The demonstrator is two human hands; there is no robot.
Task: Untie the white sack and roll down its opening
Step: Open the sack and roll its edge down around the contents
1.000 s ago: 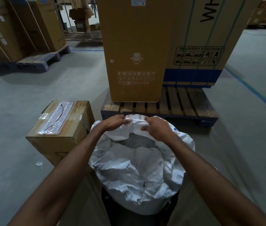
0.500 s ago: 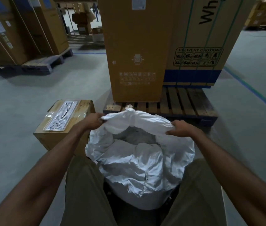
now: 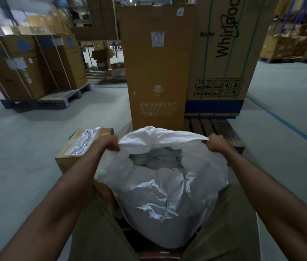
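A dim warehouse with a grey concrete floor (image 3: 26, 147) and a tall brown cardboard carton (image 3: 156, 72). In front of that carton, between the person's knees, stands the crinkled white woven-plastic sack (image 3: 167, 194), mouth open. The left hand (image 3: 109, 145) and right hand (image 3: 214, 144) clench opposite rim edges. The fabric looks light, floppy and slick; gripping the rim itself suits rolling it down.

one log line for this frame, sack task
stage: opening spread | white sack: untied, mouth open, rim not rolled | left hand: gripping rim's left side | right hand: gripping rim's right side
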